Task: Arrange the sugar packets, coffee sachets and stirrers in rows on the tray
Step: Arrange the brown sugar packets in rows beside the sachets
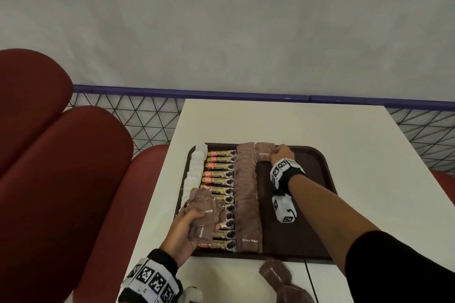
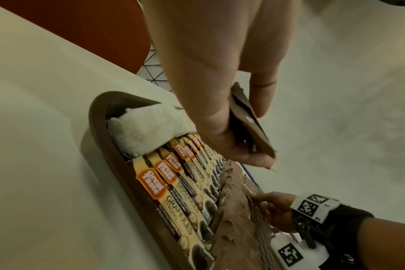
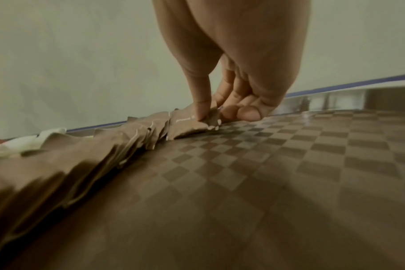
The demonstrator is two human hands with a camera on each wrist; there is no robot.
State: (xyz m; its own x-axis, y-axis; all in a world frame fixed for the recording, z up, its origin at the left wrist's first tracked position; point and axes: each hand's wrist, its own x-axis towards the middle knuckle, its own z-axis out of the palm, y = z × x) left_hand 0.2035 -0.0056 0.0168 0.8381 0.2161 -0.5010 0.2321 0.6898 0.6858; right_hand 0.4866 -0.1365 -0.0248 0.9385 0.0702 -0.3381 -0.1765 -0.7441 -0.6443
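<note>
A dark brown tray (image 1: 317, 204) on the white table (image 1: 295, 123) carries a column of white packets (image 1: 195, 167), a column of coffee sachets (image 1: 220, 174) and a column of brown sugar packets (image 1: 246, 194). My right hand (image 1: 282, 154) reaches to the tray's far edge and pinches a brown sugar packet (image 3: 187, 122) lying there at the top of a new column. My left hand (image 1: 190, 226) hovers over the tray's near left part and grips a bunch of brown sugar packets (image 1: 205, 214), the same bunch (image 2: 250, 120) showing edge-on in the left wrist view.
More loose brown sugar packets (image 1: 278, 274) lie on the table in front of the tray. Red padded seats (image 1: 61, 167) stand to the left, and a blue rail with wire mesh (image 1: 138, 115) runs behind the table. The tray's right half (image 3: 289, 164) is bare.
</note>
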